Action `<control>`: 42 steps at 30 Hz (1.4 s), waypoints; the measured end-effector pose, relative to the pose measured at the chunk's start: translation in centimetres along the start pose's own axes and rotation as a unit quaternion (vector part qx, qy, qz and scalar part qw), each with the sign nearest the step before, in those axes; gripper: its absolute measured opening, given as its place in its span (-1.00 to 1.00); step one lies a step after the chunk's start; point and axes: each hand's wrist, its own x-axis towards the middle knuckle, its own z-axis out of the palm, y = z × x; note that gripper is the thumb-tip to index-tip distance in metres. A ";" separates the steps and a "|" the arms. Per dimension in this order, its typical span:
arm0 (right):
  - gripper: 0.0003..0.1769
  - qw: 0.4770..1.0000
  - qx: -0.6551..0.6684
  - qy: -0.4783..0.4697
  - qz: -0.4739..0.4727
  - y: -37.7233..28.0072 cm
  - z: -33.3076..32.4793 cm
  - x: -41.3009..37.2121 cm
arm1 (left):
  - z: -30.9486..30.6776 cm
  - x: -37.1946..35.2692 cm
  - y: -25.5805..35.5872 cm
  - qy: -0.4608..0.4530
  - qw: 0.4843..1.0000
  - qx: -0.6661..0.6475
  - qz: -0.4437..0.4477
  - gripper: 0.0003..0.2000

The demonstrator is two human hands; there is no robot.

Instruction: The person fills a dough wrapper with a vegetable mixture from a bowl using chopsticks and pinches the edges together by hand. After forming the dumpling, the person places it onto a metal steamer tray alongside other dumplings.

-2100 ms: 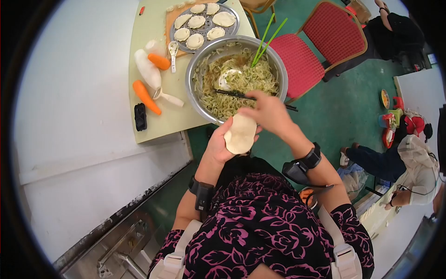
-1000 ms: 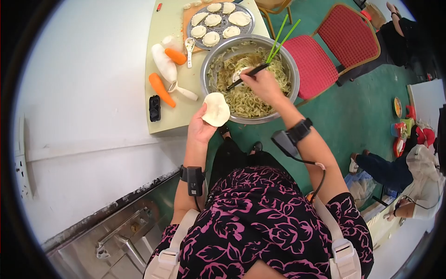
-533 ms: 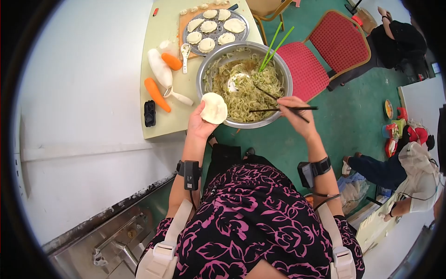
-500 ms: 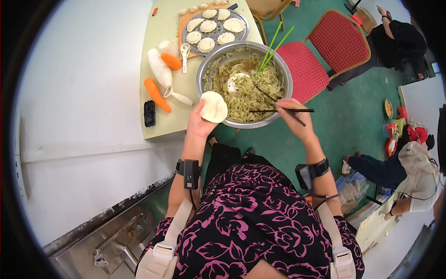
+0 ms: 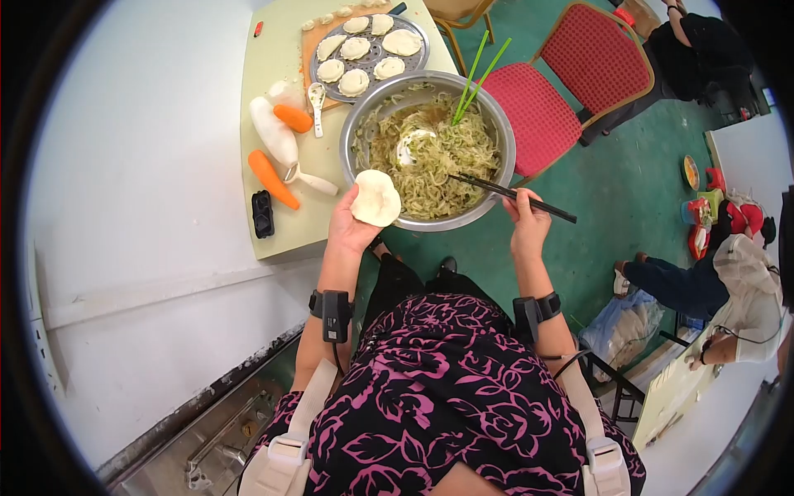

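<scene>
A round, pale dough wrapper point(image 5: 376, 198) lies across the fingers of my left hand point(image 5: 350, 225), beside the near left rim of a large metal bowl point(image 5: 506, 124). No filling shows on the wrapper. My right hand point(image 5: 526, 221) is closed around dark chopsticks point(image 5: 542, 207) at the bowl's right side. Their tips, close together, touch the shredded green filling point(image 5: 447, 157). A white patch point(image 5: 413, 147) shows in the filling, and two bright green sticks point(image 5: 477, 78) stand in it at the back.
Dumplings sit on a round metal tray point(image 5: 370, 73) behind the bowl. A white spoon point(image 5: 317, 107), carrots point(image 5: 271, 179), a white radish point(image 5: 273, 132), a peeler point(image 5: 314, 180) and a black object point(image 5: 262, 213) lie left. Red chairs point(image 5: 529, 116) and two people are at right.
The chopsticks, spread apart before, have come together, and my right hand has turned and dropped slightly. My left hand still holds the wrapper. The whole view has shifted a little.
</scene>
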 end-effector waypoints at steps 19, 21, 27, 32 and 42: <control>-0.82 0.988 0.107 -0.106 0.037 -5.9 0.9 0.2 | 3.6 2.4 -3.7 -0.079 0.996 -0.033 0.030 -0.61; -0.83 0.987 0.108 -0.118 0.036 -6.4 1.7 -0.2 | 4.1 2.7 -4.1 -0.131 0.990 -0.049 0.016 -0.60; -0.86 0.990 0.043 -0.120 0.054 -4.8 2.2 -0.8 | 5.1 3.2 -5.0 -0.160 0.985 -0.058 -0.004 -0.59; -0.88 0.991 -0.036 -0.129 0.025 -5.9 2.9 -0.8 | 4.7 3.9 -5.3 -0.138 0.990 -0.017 -0.006 -0.65; -0.88 0.969 -0.143 -0.177 -0.098 -12.1 4.6 -0.7 | 3.9 4.9 -5.3 -0.055 0.996 -0.063 -0.027 -0.67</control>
